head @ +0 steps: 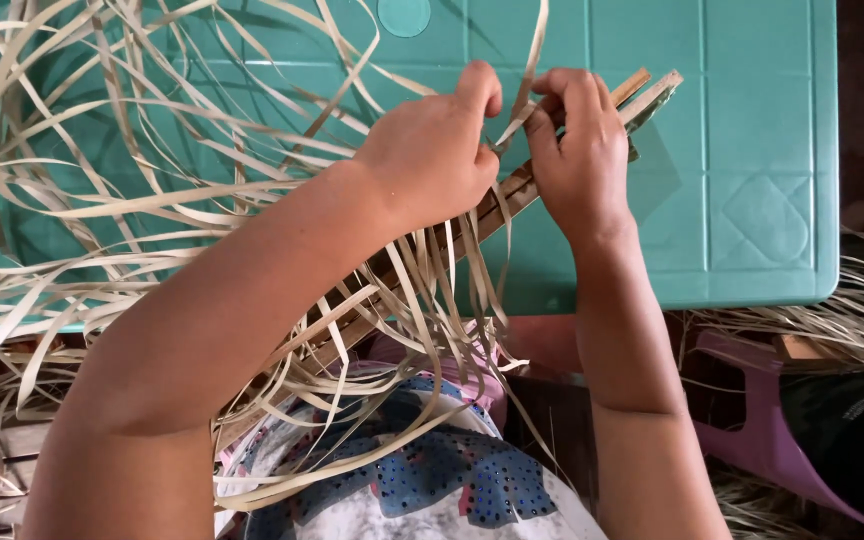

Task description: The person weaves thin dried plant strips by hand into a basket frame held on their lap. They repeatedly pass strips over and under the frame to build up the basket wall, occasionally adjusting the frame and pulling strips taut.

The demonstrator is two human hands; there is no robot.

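Observation:
A long wooden slat frame (654, 92) lies slanted over a teal plastic table (752, 150), its far end at the upper right. Several pale dried leaf strips (132, 200) hang from it and spread to the left. My left hand (432, 150) pinches a strip against the slats with thumb and fingers. My right hand (577, 145) grips the frame near its far end, fingers curled over a strip that rises between both hands.
Loose strips trail over my lap, which is covered by a patterned cloth (422, 480). A purple plastic piece (752, 420) and a dark bag (852, 430) lie at the lower right. Dry fibre heaps (852, 310) sit beside the table edge.

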